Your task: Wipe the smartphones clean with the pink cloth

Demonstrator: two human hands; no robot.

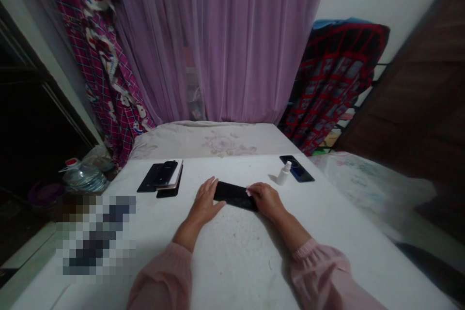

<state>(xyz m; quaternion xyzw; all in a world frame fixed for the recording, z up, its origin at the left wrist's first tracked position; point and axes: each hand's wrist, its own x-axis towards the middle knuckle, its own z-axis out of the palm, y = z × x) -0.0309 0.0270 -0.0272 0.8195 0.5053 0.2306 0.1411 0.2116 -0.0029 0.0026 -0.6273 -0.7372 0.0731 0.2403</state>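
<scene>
A black phone (234,195) lies flat and crosswise on the white table, between my two hands. My left hand (206,203) rests at its left end, thumb spread from the fingers along the near edge. Over the phone's right end, my right hand (267,198) has its fingers pinched on a small pale cloth (249,191), which touches the screen. Right of that hand a white spray bottle (284,174) stands upright, just in front of a dark blue phone (303,172).
On the left of the white table (232,266) lies a stack of dark phones or cases (167,174) with a white-edged item. Further left are a blurred-out patch and a water jug (82,177). Purple curtains (232,43) hang behind; a red plaid cloth (327,82) hangs at the right.
</scene>
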